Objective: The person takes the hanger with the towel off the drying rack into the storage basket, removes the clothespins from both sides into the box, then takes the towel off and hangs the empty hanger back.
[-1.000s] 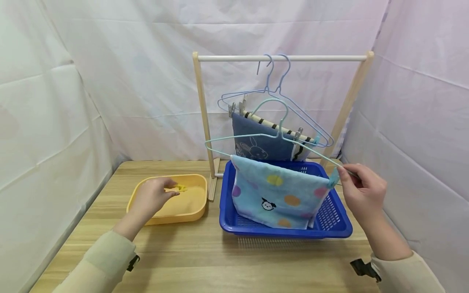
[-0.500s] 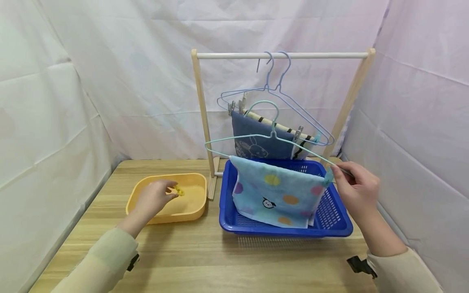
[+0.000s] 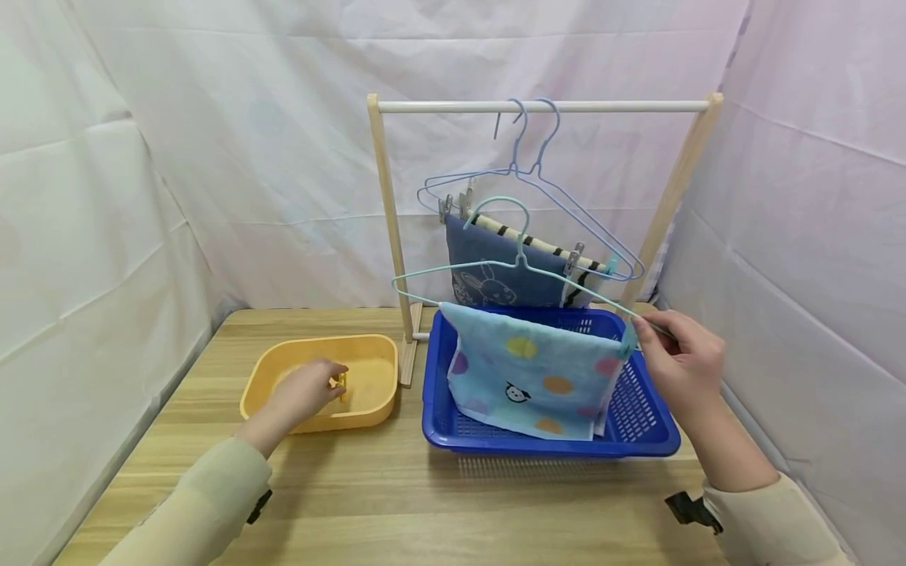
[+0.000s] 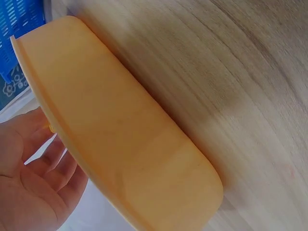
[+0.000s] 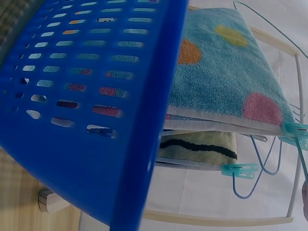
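Table (image 3: 368, 503), wood-grained, carries everything. Rack (image 3: 439, 107) stands at its far side, two blue hangers (image 3: 516, 153) hooked on the bar with a navy towel (image 3: 481, 275) and a cream striped towel (image 5: 192, 151) clipped below.

Blue basket (image 3: 552, 448) sits in front of the rack, right of centre. Over it, a pale green hanger (image 3: 521, 255), hook free of the bar, tilted down toward its right end. Spotted towel (image 3: 531, 377) is draped on it, its lower part hanging down inside the basket's outline; contact with the basket floor cannot be told. Yellow tray (image 3: 371, 377) lies on the table to the left, well apart from the towel.

Right hand (image 3: 683, 362) grips the hanger's right arm, just beside the towel's pinned corner. Left hand (image 3: 304, 391) is in the tray, thumb and finger pinching a yellow clip (image 3: 343, 385); the left wrist view mostly hides the fingertips behind the rim.

Teal clip (image 3: 627, 342) pins the right corner; no clip shows at the left corner.

Judgement on handling: the yellow clip is best pinched at its tail ends, mouth turned away from the palm, so a squeeze spreads it without regripping. Lift clear of the rim first. Right hand does well to level the hanger: on that slope, the unpinned side could slip.
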### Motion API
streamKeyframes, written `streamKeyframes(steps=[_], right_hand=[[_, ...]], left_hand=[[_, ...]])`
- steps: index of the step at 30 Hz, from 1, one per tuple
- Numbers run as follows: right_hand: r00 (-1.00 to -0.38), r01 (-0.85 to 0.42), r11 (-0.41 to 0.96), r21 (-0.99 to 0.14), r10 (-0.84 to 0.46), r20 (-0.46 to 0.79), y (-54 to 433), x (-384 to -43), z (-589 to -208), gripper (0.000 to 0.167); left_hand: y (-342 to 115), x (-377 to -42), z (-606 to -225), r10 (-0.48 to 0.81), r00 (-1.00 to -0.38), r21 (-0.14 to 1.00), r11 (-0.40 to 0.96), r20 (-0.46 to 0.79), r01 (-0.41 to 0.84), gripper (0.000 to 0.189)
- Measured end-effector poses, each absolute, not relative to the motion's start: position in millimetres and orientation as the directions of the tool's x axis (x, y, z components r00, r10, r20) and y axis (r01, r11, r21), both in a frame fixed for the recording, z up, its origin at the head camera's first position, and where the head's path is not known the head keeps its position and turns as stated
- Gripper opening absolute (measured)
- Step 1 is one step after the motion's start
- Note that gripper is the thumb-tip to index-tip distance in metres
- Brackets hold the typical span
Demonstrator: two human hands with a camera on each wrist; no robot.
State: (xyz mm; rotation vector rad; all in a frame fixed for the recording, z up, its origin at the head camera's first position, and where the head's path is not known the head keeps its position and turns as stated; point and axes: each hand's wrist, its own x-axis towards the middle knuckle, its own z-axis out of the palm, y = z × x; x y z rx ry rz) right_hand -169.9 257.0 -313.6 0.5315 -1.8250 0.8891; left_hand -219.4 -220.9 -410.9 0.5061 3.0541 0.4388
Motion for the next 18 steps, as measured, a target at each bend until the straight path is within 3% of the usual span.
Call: streamKeyframes(steps=[18], right_hand=[[-0.413, -0.691, 0.636, -0.343, 0.042, 0.91, 259.6, -173.3, -317.4, 0.014]], left_hand=[[-219.4, -218.6, -416.8, 0.303, -0.953, 0.257, 0.919, 0.026, 0.299, 0.039]])
